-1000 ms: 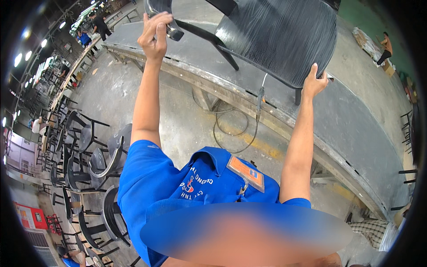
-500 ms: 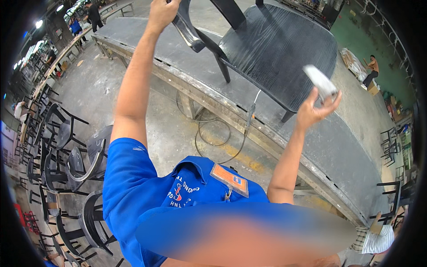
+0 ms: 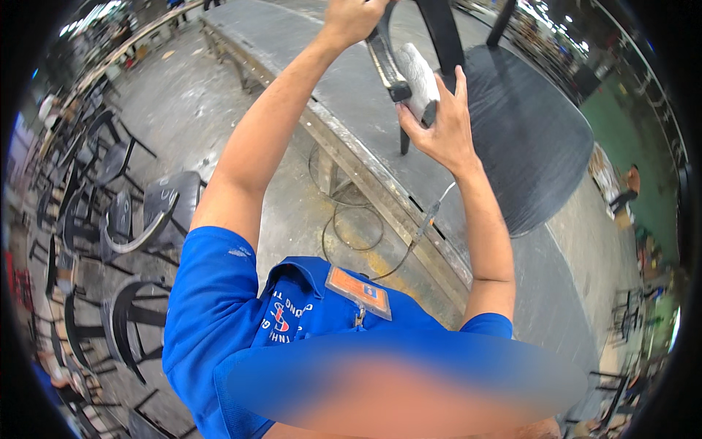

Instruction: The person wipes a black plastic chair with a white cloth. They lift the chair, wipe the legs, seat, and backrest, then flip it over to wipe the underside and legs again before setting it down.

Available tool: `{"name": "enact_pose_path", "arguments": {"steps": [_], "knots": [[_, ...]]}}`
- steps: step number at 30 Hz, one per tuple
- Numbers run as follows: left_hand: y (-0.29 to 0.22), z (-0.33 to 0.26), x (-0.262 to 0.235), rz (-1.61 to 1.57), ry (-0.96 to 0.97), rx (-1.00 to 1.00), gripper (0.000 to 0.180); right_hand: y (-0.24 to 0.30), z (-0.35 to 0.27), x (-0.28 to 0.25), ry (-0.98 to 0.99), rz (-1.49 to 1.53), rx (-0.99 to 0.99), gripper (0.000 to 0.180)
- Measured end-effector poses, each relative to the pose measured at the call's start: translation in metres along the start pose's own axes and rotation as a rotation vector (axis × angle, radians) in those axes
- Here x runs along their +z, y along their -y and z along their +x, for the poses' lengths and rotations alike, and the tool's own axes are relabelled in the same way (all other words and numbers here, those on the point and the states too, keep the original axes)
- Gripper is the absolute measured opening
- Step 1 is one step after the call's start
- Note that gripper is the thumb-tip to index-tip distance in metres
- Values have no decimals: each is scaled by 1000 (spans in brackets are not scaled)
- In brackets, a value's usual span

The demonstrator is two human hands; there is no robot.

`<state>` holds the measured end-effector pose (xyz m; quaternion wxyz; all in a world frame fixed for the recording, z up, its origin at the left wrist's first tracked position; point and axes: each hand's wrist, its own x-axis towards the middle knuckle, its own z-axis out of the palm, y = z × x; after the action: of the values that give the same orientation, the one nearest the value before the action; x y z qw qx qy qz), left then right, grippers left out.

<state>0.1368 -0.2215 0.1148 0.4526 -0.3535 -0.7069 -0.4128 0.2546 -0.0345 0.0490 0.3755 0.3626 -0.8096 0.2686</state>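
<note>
Several dark chairs (image 3: 139, 219) crowd the floor at left. To their right, the worker's left hand (image 3: 355, 18) is clenched around the curved arm (image 3: 386, 62) of a black chair (image 3: 526, 132) standing on the long grey table (image 3: 292, 44), apparently to steady it. The right hand (image 3: 442, 128), fingers half spread, presses a pale grey block (image 3: 420, 77) against that arm, seemingly rubbing it.

The chair (image 3: 512, 124) has a matt black seat with a fine, woven-looking grain, and its dark frame bar (image 3: 386, 62) looks smooth and faintly glossy. The pale grey pad (image 3: 418, 79) looks rough and dull. The table (image 3: 292, 44) is worn grey metal, scuffed and dusty. The floor (image 3: 190, 117) looks like rough, stained concrete.
</note>
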Motion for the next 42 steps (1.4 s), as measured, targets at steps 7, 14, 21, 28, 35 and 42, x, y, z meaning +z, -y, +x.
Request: {"name": "enact_pose_path", "arguments": {"steps": [7,14,21,28,35,42], "knots": [[0,-14,-11,-164,-128,-54,31,-14,36,5,99,142,-434,59],[12,-26,-24,-335,-98,-212,37,-16,67,41,182,322,-610,77],[18,-36,-35,-512,-81,-236,48,-10,27,44,194,664,-563,68],[37,-31,-31,-576,-46,-155,46,-6,52,61,84,466,-543,56],[38,-28,-23,-475,-126,-111,39,-9,40,50,138,369,-452,57],[33,-18,-17,-458,-130,-159,38,-12,22,46,74,437,-318,57]]}}
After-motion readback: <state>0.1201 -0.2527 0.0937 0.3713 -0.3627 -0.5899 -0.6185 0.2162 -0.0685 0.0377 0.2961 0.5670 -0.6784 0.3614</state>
